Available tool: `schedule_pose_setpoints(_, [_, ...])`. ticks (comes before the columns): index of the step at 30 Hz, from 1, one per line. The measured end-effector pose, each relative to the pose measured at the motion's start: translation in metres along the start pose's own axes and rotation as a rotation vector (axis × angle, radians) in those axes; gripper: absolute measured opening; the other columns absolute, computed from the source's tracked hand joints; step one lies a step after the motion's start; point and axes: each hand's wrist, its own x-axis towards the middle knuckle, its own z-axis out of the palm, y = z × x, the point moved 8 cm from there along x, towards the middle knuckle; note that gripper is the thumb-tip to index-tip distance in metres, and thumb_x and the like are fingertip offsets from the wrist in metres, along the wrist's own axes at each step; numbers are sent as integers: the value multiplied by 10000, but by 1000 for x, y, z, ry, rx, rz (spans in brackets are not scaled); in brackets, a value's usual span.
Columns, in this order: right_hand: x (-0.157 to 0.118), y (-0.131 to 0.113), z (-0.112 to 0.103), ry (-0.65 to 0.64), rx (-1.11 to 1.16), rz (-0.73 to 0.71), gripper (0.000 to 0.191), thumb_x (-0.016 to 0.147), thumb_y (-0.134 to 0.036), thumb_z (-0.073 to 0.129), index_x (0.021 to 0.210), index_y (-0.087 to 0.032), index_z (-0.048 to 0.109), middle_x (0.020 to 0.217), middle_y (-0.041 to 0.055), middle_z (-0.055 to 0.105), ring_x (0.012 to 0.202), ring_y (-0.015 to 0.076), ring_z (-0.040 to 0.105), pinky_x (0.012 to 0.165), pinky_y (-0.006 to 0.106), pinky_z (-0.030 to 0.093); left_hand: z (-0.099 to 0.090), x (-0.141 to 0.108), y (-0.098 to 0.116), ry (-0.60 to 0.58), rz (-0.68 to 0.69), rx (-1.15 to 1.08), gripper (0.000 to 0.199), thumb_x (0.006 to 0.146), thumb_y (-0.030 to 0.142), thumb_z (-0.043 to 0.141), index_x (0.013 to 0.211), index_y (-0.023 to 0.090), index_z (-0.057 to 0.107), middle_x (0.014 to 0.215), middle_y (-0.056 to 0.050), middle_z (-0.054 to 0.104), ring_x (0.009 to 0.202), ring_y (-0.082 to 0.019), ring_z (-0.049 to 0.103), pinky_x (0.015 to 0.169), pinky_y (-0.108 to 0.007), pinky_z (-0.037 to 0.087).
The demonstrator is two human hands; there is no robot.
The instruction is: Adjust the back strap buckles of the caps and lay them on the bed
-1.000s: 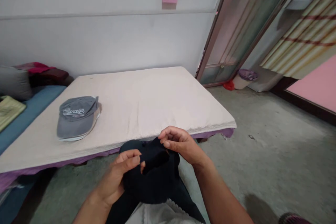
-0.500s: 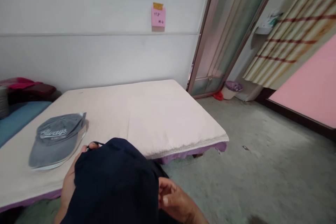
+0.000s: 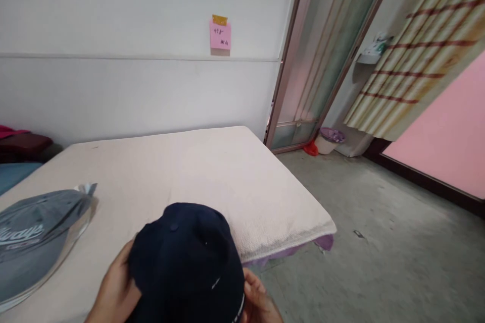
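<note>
A navy baseball cap (image 3: 185,257) is held up between my two hands at the bottom of the view, its rounded crown and top button showing. My left hand (image 3: 118,282) grips its left side, with the fingertips hidden behind the fabric. On the right edge, my right hand (image 3: 259,298) pinches the cap near white marks on its lower rim. To the left, a grey cap (image 3: 34,237) with white lettering lies on the bed, a clear plastic wrap showing at its edge.
The bed (image 3: 182,161) has a cream cover with a purple cloth under its edge. A pink note (image 3: 220,35) is taped on the wall. A bin (image 3: 328,141) with a purple liner stands by the sliding door (image 3: 299,75). A striped curtain (image 3: 413,60) hangs at right.
The navy cap has turned, so its crown and button now face up. My right hand has closed onto its right edge. The view has shifted, putting the grey cap further left and lower.
</note>
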Motion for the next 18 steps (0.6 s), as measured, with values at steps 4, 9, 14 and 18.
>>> schedule_pose_setpoints(4, [48, -71, -10, 49, -89, -101, 283, 675, -264, 792, 931, -200, 689, 797, 15, 696, 607, 116, 605, 508, 202, 433, -20, 63, -14, 43, 354, 315, 229, 675, 338, 727, 843, 185, 709, 930, -52, 736, 882, -238, 671, 729, -298, 529])
schedule_pose_setpoints(9, [132, -178, -6, 81, -227, -344, 256, 669, -221, 787, 884, -163, 660, 800, 18, 693, 648, 121, 609, 582, 229, 486, -24, 106, -21, 13, 480, 648, 440, 552, 518, 788, 799, 163, 706, 721, -31, 695, 657, -193, 606, 584, -258, 458])
schedule_pose_setpoints(14, [220, -267, -16, 217, -276, -482, 106, 766, -191, 707, 818, -143, 629, 733, -22, 622, 585, 74, 539, 557, 190, 467, -22, 117, -26, 23, 378, 622, 511, 578, 610, 731, 813, 160, 672, 569, 11, 605, 499, -158, 500, 481, -256, 376])
schedule_pose_setpoints(18, [268, -305, -54, 415, -274, -521, 237, 900, -281, 580, 1089, -138, 590, 1044, 60, 625, 850, 162, 623, 730, 332, 539, -16, 113, -28, 45, 350, 621, 509, 549, 615, 747, 787, 173, 667, 576, 16, 579, 523, -158, 492, 491, -248, 379])
